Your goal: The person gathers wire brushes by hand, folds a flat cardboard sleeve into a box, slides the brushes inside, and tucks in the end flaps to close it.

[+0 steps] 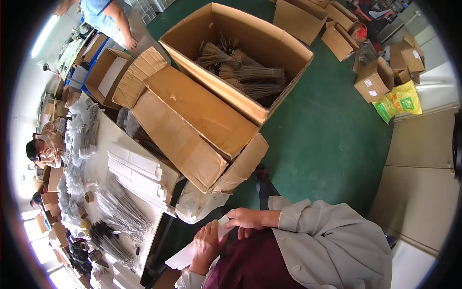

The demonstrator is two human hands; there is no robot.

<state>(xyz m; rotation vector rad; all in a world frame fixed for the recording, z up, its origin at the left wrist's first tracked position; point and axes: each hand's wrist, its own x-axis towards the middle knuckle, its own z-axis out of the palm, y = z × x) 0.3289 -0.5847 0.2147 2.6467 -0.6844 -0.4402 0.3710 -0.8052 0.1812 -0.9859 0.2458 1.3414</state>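
A long, narrow white card piece (181,258), which looks like a flat or folded carton, slants in front of my maroon shirt. My left hand (207,244) is wrapped over its middle, fingers pressed together. At the upper end, my right hand (244,219) grips the same white card piece between thumb and fingers. Part of it is hidden under both hands. Beside them on the worktable (115,132), similar white card pieces (137,173) lie in a stack. Bundles of thin silvery rods (120,207) lie nearby.
A large open carton (284,43) holds several rod bundles (250,72). Next to it, a flap-open brown carton (192,120) stands against the table. A clear plastic bag (197,204) hangs below. A co-worker in blue (103,17) stands beyond; another person (48,147) sits across the table. Cartons (374,81) stand right.
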